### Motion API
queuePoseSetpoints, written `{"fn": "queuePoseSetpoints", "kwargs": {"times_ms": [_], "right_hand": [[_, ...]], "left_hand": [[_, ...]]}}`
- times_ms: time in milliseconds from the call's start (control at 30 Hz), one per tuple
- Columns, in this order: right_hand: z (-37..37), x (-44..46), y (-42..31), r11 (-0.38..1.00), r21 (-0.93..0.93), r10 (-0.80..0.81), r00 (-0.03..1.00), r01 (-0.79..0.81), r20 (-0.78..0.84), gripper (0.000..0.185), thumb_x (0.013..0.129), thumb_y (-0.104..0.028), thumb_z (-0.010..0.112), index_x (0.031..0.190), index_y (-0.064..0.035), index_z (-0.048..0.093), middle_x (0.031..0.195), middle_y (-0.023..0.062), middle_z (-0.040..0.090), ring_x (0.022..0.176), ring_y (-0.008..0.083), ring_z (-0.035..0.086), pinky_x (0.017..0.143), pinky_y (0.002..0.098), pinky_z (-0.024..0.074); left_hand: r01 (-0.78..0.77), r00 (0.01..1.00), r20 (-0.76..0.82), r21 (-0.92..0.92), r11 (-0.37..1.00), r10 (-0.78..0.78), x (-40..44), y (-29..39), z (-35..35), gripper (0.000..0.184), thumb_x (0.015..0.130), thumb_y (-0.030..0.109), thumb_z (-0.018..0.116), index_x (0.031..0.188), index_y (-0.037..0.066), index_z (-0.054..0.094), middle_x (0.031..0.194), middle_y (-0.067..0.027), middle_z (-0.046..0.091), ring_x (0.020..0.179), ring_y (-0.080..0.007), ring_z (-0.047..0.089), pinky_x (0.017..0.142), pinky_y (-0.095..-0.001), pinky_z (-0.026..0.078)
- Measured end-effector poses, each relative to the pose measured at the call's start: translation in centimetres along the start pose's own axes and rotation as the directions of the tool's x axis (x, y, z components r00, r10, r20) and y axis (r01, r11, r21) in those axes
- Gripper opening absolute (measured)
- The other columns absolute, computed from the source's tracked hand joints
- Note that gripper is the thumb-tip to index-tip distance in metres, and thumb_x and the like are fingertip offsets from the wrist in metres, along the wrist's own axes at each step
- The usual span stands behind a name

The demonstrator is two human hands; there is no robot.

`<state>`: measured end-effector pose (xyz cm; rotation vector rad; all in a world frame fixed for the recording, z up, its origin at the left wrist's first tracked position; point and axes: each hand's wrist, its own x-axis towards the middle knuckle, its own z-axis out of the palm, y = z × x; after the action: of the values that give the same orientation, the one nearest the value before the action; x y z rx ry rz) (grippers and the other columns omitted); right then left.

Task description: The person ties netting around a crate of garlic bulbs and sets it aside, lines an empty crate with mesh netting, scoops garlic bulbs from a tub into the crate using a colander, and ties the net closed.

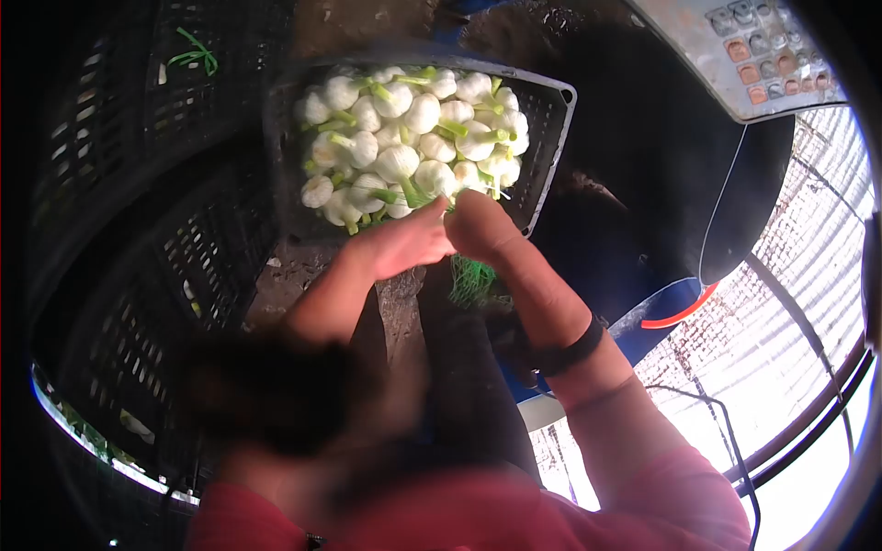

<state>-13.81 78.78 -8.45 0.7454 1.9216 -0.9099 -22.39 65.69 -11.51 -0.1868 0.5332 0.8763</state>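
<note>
White bulbs with short green stalks (398, 163), which look like fresh garlic, are packed in a black plastic crate (548, 156) in front of me. Green netting (471, 280) hangs down below my hands, and some of its strands run up toward the bulbs. My left hand (404, 248) is closed at the near side of the crate, its thumb pointing toward the bulbs. Against it, my right hand (480, 225) is balled into a fist around the netting. Fingertips of both hands are partly hidden.
Tall black slatted crates (138, 248) stand at the left, with a green strand (195, 55) on one. A large dark round surface (680, 174) is on the right. Above it is a pale panel (717, 55) bearing rows of small round items. An orange-red curved rim (680, 310) shows below.
</note>
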Motion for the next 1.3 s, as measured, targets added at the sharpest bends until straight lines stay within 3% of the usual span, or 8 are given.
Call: {"fn": "queuePoseSetpoints", "kwargs": {"times_ms": [133, 533, 600, 700, 767, 1033, 1133, 1300], "right_hand": [[-2.0, -2.5, -3.0, 0.994, -0.093, 0.049, 0.995, -0.057, -0.090, 0.015, 0.074, -0.008, 0.053, 0.080, 0.0023, 0.062, 0.077, 0.0184, 0.065, 0.069, 0.0328, 0.064, 0.064, 0.0408, 0.0515], [0.3, -11.1, 5.3, 0.895, 0.291, -0.082, 0.767, 0.338, -0.637, 0.015, 0.080, -0.006, 0.050, 0.079, -0.0028, 0.065, 0.073, 0.0159, 0.060, 0.065, 0.0292, 0.060, 0.060, 0.0371, 0.0484], [-2.2, -12.8, 7.7, 0.698, 0.715, 0.380, 0.871, -0.049, -0.311, 0.016, 0.083, -0.008, 0.051, 0.078, -0.0020, 0.065, 0.066, 0.0133, 0.060, 0.061, 0.0213, 0.060, 0.053, 0.0302, 0.0440], [0.2, -11.8, 10.4, 0.980, -0.179, 0.081, 0.995, -0.090, -0.056, 0.019, 0.082, -0.014, 0.050, 0.080, -0.0054, 0.067, 0.077, 0.0127, 0.064, 0.073, 0.0288, 0.064, 0.062, 0.0373, 0.0511], [1.9, -9.1, 9.1, 0.996, -0.071, -0.046, 0.979, 0.061, 0.198, 0.022, 0.081, -0.022, 0.050, 0.081, -0.0075, 0.067, 0.081, 0.0136, 0.064, 0.079, 0.0329, 0.063, 0.070, 0.0427, 0.0509], [-1.2, 0.9, 3.7, 0.954, 0.271, -0.152, 0.986, 0.128, 0.070, 0.038, 0.078, -0.039, 0.057, 0.083, -0.0026, 0.068, 0.084, 0.0175, 0.065, 0.081, 0.0329, 0.063, 0.072, 0.0407, 0.0494], [-3.9, 1.1, 4.5, 0.998, 0.040, -0.054, 0.998, 0.055, -0.033, 0.037, 0.074, -0.037, 0.065, 0.080, -0.0011, 0.068, 0.079, 0.0182, 0.066, 0.070, 0.0314, 0.064, 0.068, 0.0387, 0.0497], [-5.5, 1.4, 6.7, 0.287, 0.893, 0.153, 0.937, -0.346, 0.314, 0.027, 0.086, -0.021, 0.058, 0.064, -0.0059, 0.053, 0.047, -0.0093, 0.025, 0.037, 0.0051, 0.019, 0.035, 0.0236, 0.0145]], "left_hand": [[-0.042, 0.989, -0.149, -0.334, 0.942, -0.009, 3.0, 3.9, 2.3, 0.031, 0.087, 0.031, 0.056, 0.099, 0.002, 0.057, 0.094, -0.0094, 0.064, 0.084, -0.0181, 0.062, 0.080, -0.0334, 0.049], [-0.139, 0.831, -0.547, -0.383, 0.913, -0.103, 5.6, 2.3, 0.6, 0.027, 0.093, 0.028, 0.047, 0.073, 0.009, 0.045, 0.059, -0.0018, 0.045, 0.058, -0.0189, 0.049, 0.063, -0.0380, 0.046], [-0.102, 0.830, -0.556, -0.237, 0.966, -0.049, 5.2, 2.2, 1.8, 0.030, 0.094, 0.030, 0.045, 0.070, 0.012, 0.041, 0.051, 0.0063, 0.028, 0.043, -0.0096, 0.026, 0.046, -0.0273, 0.028], [-0.004, 0.928, -0.359, -0.275, 0.962, -0.099, 4.3, 2.1, 0.6, 0.029, 0.094, 0.030, 0.044, 0.071, 0.012, 0.041, 0.051, 0.0062, 0.027, 0.040, -0.0086, 0.023, 0.042, -0.0248, 0.023], [0.009, 0.936, -0.333, -0.304, 0.953, -0.115, 4.1, 2.1, 0.4, 0.029, 0.094, 0.029, 0.044, 0.070, 0.013, 0.042, 0.053, 0.0037, 0.033, 0.039, -0.0076, 0.022, 0.040, -0.0228, 0.023], [-0.014, 0.924, -0.383, 0.003, 1.000, 0.014, 3.6, 1.5, 0.4, 0.031, 0.093, 0.031, 0.046, 0.068, 0.013, 0.042, 0.060, 0.0008, 0.044, 0.045, -0.0100, 0.032, 0.044, -0.0232, 0.027], [0.054, 0.887, -0.459, 0.003, 0.999, -0.047, 3.5, 1.5, 0.8, 0.036, 0.091, 0.038, 0.049, 0.067, 0.015, 0.036, 0.056, 0.0048, 0.032, 0.046, -0.0074, 0.023, 0.042, -0.0231, 0.020], [-0.068, 0.957, -0.288, -0.073, 0.995, 0.044, 3.5, 0.1, -0.5, 0.038, 0.089, 0.044, 0.053, 0.070, 0.014, 0.040, 0.057, 0.0060, 0.033, 0.046, -0.0067, 0.023, 0.042, -0.0223, 0.019]]}}
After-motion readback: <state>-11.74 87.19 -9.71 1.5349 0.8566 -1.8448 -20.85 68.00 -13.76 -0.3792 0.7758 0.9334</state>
